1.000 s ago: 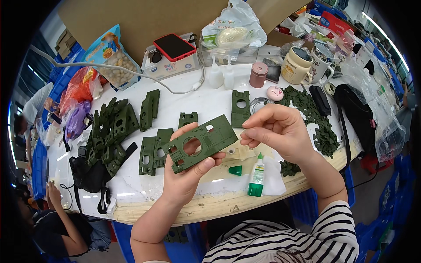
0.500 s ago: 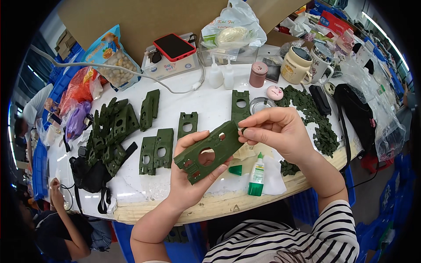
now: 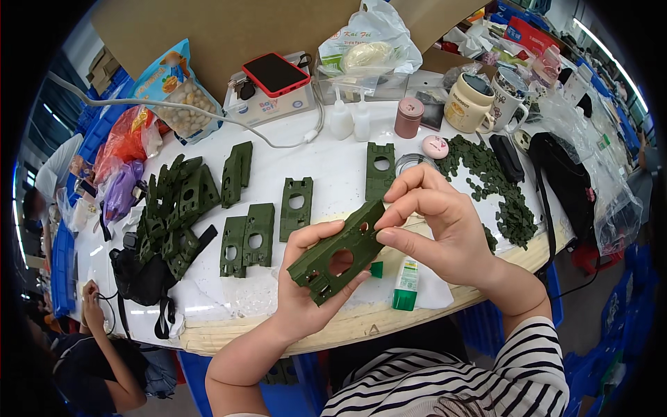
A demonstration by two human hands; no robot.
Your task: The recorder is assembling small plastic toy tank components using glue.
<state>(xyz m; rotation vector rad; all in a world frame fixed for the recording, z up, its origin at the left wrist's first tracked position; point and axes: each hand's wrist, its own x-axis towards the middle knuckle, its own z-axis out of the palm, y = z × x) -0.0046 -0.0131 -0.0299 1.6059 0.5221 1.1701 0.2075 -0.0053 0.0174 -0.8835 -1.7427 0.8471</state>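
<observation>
One long dark green plastic part with a round hole (image 3: 358, 244) lies between the left fingers (image 3: 314, 235) and the right fingers (image 3: 420, 199). Of its kind, two similar dark green plates standing side by side (image 3: 260, 219) sit to the left of the left fingers, one separate dark green plate (image 3: 295, 224) lies just beyond them, and one further dark green plate (image 3: 379, 186) lies beyond the tips of the right fingers; the overlapping heap of dark green parts (image 3: 198, 191) well to the left cannot be counted, nor can the scattered small dark green pieces (image 3: 514, 215) to the right. There are one white-and-green glue bottle (image 3: 406, 281) and one small green cap (image 3: 376, 270) on the near side of the right fingers, two white squeeze bottles (image 3: 341, 121) well beyond, and two mugs (image 3: 467, 111) farther right. The pale wooden near edge of the white tabletop (image 3: 333, 167) runs below both sets of fingers, and bare white surface stretches ahead of the left ones. The left fingers are curled around the long part, thumb along its near edge, holding it tilted above the tabletop. The right fingers are bent, thumb and forefinger nearly together at the part's right end; whether they pinch a small piece I cannot tell.
</observation>
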